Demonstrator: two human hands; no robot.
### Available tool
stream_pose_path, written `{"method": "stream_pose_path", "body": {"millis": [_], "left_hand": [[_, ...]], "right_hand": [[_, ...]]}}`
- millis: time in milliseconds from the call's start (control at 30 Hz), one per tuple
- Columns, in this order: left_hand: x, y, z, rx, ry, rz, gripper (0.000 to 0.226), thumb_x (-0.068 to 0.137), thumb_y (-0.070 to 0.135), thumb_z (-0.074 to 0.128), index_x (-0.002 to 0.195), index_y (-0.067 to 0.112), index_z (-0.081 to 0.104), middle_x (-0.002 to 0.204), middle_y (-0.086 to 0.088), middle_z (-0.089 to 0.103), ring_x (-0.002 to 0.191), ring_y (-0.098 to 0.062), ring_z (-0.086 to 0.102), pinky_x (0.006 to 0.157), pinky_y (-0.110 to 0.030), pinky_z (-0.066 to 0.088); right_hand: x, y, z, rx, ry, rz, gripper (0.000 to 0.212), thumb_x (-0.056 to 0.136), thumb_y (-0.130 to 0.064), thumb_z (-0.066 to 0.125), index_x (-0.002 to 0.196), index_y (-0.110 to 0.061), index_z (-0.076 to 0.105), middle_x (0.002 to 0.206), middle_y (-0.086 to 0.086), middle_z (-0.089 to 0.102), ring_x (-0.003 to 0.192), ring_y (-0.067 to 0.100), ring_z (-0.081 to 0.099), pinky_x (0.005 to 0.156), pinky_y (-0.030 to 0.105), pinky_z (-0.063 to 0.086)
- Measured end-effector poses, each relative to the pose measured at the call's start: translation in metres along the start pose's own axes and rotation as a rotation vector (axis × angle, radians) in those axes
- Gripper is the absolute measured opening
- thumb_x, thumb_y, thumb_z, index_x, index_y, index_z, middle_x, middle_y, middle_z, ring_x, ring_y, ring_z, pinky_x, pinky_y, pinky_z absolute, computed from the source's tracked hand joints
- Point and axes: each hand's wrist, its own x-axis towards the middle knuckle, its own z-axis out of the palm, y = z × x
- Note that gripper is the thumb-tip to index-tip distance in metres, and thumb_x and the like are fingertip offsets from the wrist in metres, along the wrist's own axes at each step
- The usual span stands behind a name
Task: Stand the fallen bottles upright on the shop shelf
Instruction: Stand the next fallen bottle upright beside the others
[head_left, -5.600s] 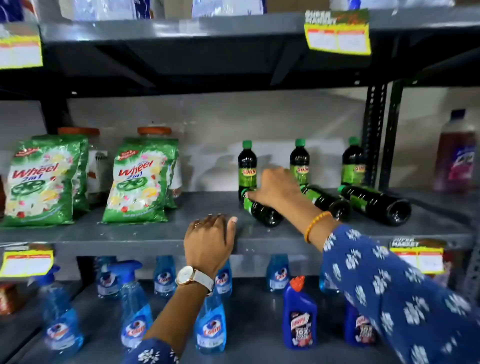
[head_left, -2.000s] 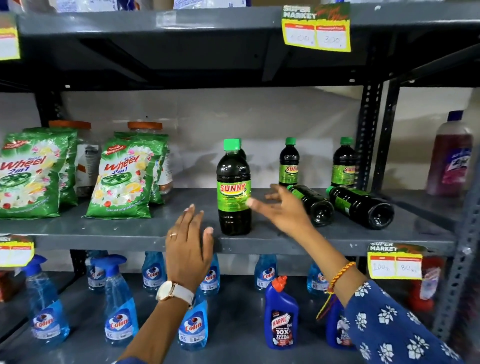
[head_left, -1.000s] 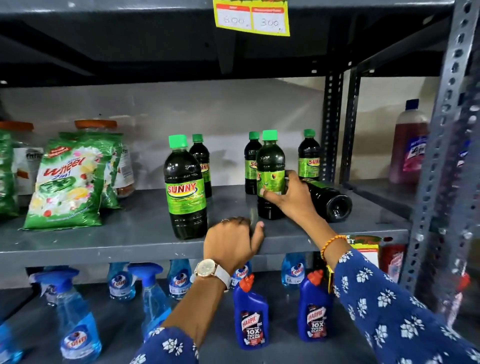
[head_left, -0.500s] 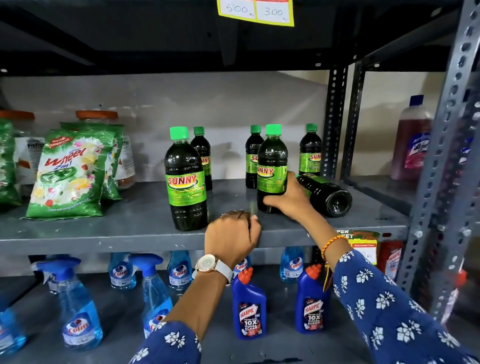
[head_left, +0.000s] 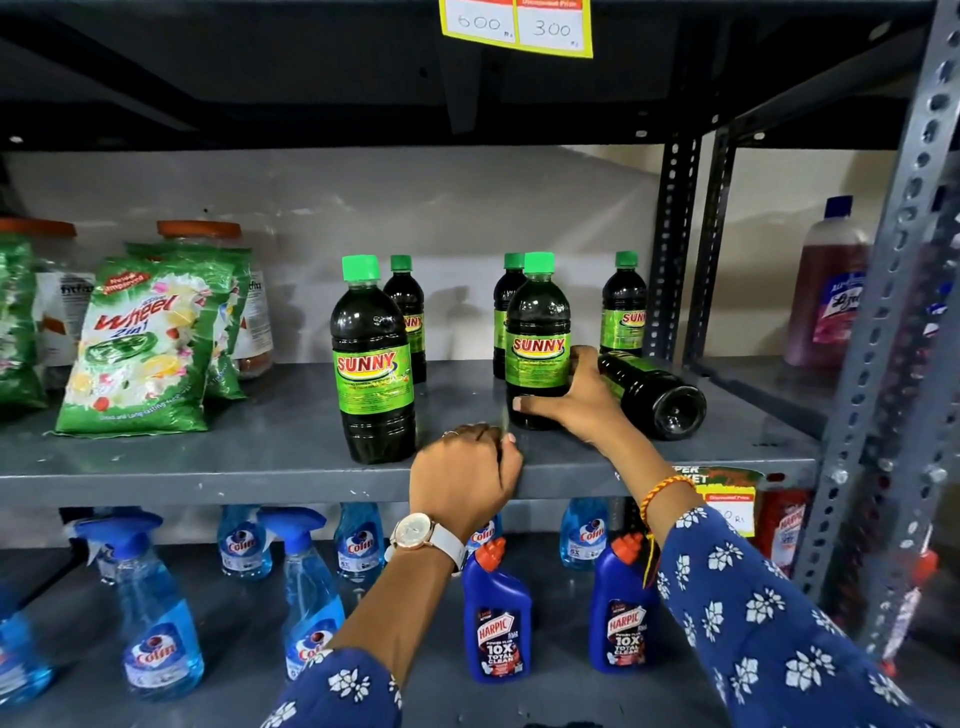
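Observation:
Dark Sunny bottles with green caps stand on the grey middle shelf (head_left: 260, 457). One front bottle (head_left: 371, 364) stands upright at the centre. A second front bottle (head_left: 537, 338) stands upright with my right hand (head_left: 569, 402) wrapped around its base. Just right of that hand, one fallen bottle (head_left: 654, 395) lies on its side, base toward me. Three more bottles (head_left: 408, 306) stand at the back. My left hand (head_left: 462, 478) is curled over the shelf's front edge, gripping it.
Green Wheel detergent packs (head_left: 140, 348) and orange-lidded jars fill the shelf's left. A perforated steel upright (head_left: 883, 322) rises at right, with a purple cleaner bottle (head_left: 828, 291) beyond. Blue Colin sprays (head_left: 156, 613) and Harpic bottles (head_left: 498, 618) sit below.
Over the earlier frames my right hand stood two fallen bottles upright at the front. In the last half second it slid down to the second bottle's base; my left hand stayed on the edge.

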Motion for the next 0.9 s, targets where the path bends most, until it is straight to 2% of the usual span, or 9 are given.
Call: {"method": "stream_pose_path", "body": {"millis": [133,233,300,367,467,600,700,767,900], "left_hand": [[0.0,-0.001,0.001,0.003,0.0,-0.004,0.045,0.089,0.036,0.026,0.081,0.015,0.064,0.079,-0.005,0.069,0.066,-0.024,0.06,0.051,-0.029,0.042],[0.0,-0.001,0.002,0.004,0.007,-0.004,0.05,0.089,0.038,0.02,0.083,0.015,0.064,0.08,-0.004,0.069,0.067,-0.024,0.06,0.053,-0.029,0.045],[0.0,-0.001,0.002,0.018,0.009,0.002,0.056,0.087,0.041,0.013,0.083,0.016,0.063,0.081,-0.004,0.069,0.068,-0.023,0.06,0.053,-0.029,0.046],[0.0,-0.001,0.002,0.029,0.008,0.002,0.058,0.085,0.042,0.011,0.083,0.017,0.063,0.081,-0.003,0.069,0.068,-0.023,0.06,0.053,-0.029,0.044],[0.0,-0.002,0.001,0.035,0.002,0.002,0.053,0.087,0.039,0.016,0.081,0.016,0.063,0.08,-0.004,0.069,0.067,-0.025,0.06,0.052,-0.029,0.042],[-0.001,0.0,-0.002,0.023,0.008,0.007,0.036,0.088,0.029,0.033,0.074,0.014,0.062,0.076,-0.007,0.069,0.064,-0.027,0.061,0.05,-0.029,0.04],[-0.001,0.002,-0.002,0.026,0.012,-0.002,0.034,0.087,0.027,0.035,0.072,0.012,0.063,0.075,-0.009,0.069,0.063,-0.029,0.061,0.049,-0.029,0.04],[-0.002,0.003,-0.002,0.03,0.018,-0.008,0.034,0.086,0.026,0.035,0.07,0.012,0.062,0.074,-0.009,0.069,0.062,-0.029,0.06,0.049,-0.029,0.039],[-0.004,0.005,-0.003,0.028,0.034,-0.015,0.036,0.085,0.025,0.031,0.067,0.012,0.059,0.07,-0.011,0.067,0.058,-0.03,0.059,0.047,-0.029,0.037]], "right_hand": [[-0.002,-0.001,-0.001,-0.029,-0.012,-0.005,0.07,0.058,-0.027,0.083,0.112,-0.021,0.039,0.107,0.001,0.056,0.095,0.015,0.052,0.069,0.022,0.038],[-0.003,-0.001,-0.002,0.042,-0.012,-0.002,0.076,0.056,-0.028,0.085,0.118,-0.02,0.04,0.105,-0.004,0.056,0.094,0.011,0.053,0.076,0.024,0.04],[-0.005,-0.002,-0.003,0.119,0.013,0.022,0.075,0.054,-0.028,0.087,0.115,-0.02,0.042,0.1,-0.009,0.056,0.09,0.005,0.055,0.073,0.017,0.042],[-0.005,-0.002,-0.003,0.114,0.017,0.016,0.063,0.054,-0.024,0.087,0.103,-0.022,0.048,0.089,-0.017,0.056,0.081,-0.007,0.052,0.059,0.004,0.04],[-0.005,-0.004,-0.004,0.054,-0.001,0.008,0.048,0.055,-0.022,0.087,0.09,-0.029,0.054,0.081,-0.021,0.057,0.072,-0.012,0.05,0.05,-0.002,0.035],[-0.007,-0.008,-0.007,0.027,-0.023,0.019,0.047,0.056,-0.023,0.086,0.097,-0.023,0.062,0.086,-0.01,0.063,0.074,-0.009,0.052,0.051,0.0,0.037],[-0.014,-0.01,-0.01,0.016,-0.058,0.007,0.051,0.057,-0.023,0.086,0.102,-0.018,0.063,0.093,-0.005,0.066,0.078,-0.003,0.057,0.059,0.005,0.04],[-0.021,-0.013,-0.014,0.01,-0.079,-0.005,0.05,0.057,-0.024,0.085,0.101,-0.019,0.063,0.092,-0.007,0.067,0.08,-0.002,0.058,0.061,0.006,0.04],[-0.036,-0.016,-0.021,0.05,-0.109,-0.027,0.049,0.057,-0.025,0.085,0.1,-0.024,0.062,0.086,-0.016,0.063,0.077,-0.012,0.056,0.056,0.0,0.038]]}}
